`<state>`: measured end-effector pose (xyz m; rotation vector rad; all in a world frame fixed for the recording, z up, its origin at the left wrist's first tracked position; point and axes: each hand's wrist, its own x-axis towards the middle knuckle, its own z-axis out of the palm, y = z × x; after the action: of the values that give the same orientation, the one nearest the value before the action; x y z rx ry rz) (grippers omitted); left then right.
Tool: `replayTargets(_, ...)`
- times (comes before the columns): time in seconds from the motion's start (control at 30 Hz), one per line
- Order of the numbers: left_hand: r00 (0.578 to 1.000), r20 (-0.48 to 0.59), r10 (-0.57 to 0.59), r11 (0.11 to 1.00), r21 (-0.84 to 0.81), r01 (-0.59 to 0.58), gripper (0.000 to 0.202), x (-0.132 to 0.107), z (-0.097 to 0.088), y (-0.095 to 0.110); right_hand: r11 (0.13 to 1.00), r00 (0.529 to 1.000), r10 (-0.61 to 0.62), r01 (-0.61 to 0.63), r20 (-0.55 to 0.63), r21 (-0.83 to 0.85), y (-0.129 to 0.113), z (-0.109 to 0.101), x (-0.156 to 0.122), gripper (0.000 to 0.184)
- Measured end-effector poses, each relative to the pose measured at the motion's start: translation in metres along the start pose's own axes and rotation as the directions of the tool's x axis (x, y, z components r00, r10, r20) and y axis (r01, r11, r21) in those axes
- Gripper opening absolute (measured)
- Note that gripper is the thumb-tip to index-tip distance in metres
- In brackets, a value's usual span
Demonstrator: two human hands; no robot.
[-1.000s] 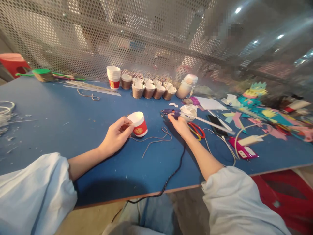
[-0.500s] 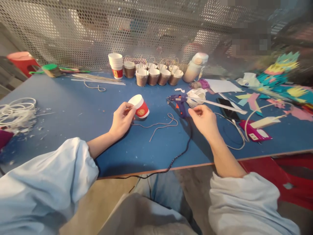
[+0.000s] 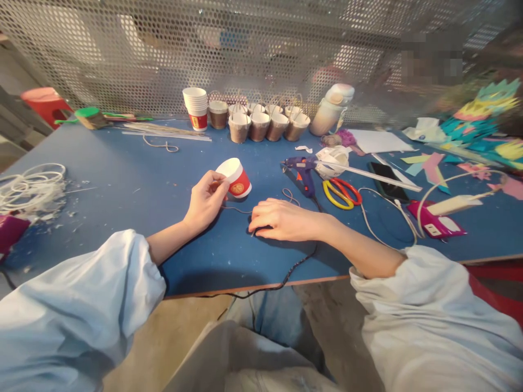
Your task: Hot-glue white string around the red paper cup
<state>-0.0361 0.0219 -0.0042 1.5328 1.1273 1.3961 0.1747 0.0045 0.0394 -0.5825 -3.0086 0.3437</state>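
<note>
My left hand (image 3: 207,198) grips a white paper cup (image 3: 233,175) with a red band and gold emblem, tilted over the table. A thin piece of string (image 3: 238,209) lies below the cup and loops to the right. My right hand (image 3: 281,219) is low over the string, palm down, its fingers curled and pinched at the string's near end; the fingertips are partly hidden. Beyond it lies a dark blue glue gun (image 3: 304,174) with a clear glue stick in its back. Beside the gun are scissors (image 3: 344,195) with yellow and red handles.
At the back stand stacked paper cups (image 3: 196,109), several twine-wrapped cups (image 3: 258,128) with handles, and a bottle (image 3: 332,109). Right are a phone (image 3: 388,182), a pink power strip (image 3: 435,219) and paper scraps. A white cord coil (image 3: 35,185) lies left. A black cable (image 3: 298,267) crosses the front edge.
My right hand has moved left from beside the glue gun to the near end of the string, uncovering the scissors. My left hand still holds the cup in nearly the same place.
</note>
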Motion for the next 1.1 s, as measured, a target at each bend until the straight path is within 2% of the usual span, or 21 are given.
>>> replayTargets(0.17,1.0,0.025,-0.013,1.0,0.0,0.013,0.013,-0.002,0.0,0.001,1.0,1.0,-0.019,0.019,0.015,0.021,0.005,0.011,-0.001,0.014)
replayTargets(0.27,0.999,0.04,-0.021,1.0,0.006,0.021,0.013,-0.005,0.001,0.001,0.995,0.997,0.006,0.002,-0.077,0.101,0.003,0.014,-0.003,0.014)
replayTargets(0.33,0.998,0.061,-0.013,1.0,0.015,0.012,0.013,-0.007,0.002,0.002,0.976,0.985,0.063,-0.027,-0.163,0.215,0.0,0.012,-0.006,0.014)
replayTargets(0.43,0.996,0.09,0.016,0.999,0.033,-0.019,0.012,-0.01,0.002,0.005,0.922,0.931,0.21,-0.086,-0.3,0.379,-0.006,0.006,-0.01,0.01)
replayTargets(0.53,0.995,0.097,0.013,0.999,0.046,-0.017,0.013,-0.015,0.002,0.009,0.886,0.824,0.336,-0.114,-0.455,0.449,-0.013,0.002,-0.012,0.006)
replayTargets(0.63,0.995,0.102,-0.024,0.999,0.04,0.02,0.013,-0.022,0.004,0.017,0.921,0.71,0.327,-0.091,-0.624,0.379,-0.018,0.003,-0.01,0.005)
replayTargets(0.7,0.993,0.105,-0.053,0.998,0.039,0.049,0.013,-0.028,0.008,0.024,0.953,0.661,0.271,-0.083,-0.7,0.291,-0.019,0.004,-0.008,0.007)
replayTargets(0.8,0.989,0.123,-0.084,0.996,0.049,0.079,0.015,-0.036,0.013,0.032,0.972,0.629,0.22,-0.077,-0.745,0.222,-0.021,0.006,-0.006,0.011)
replayTargets(0.93,0.985,0.132,-0.109,0.994,0.033,0.105,0.019,-0.043,0.018,0.038,0.973,0.601,0.229,-0.112,-0.766,0.203,-0.022,0.007,-0.006,0.014)
replayTargets(1.1,0.982,0.115,-0.15,0.989,0.0,0.151,0.021,-0.044,0.019,0.04,0.972,0.619,0.233,-0.136,-0.75,0.19,-0.024,0.008,-0.006,0.013)
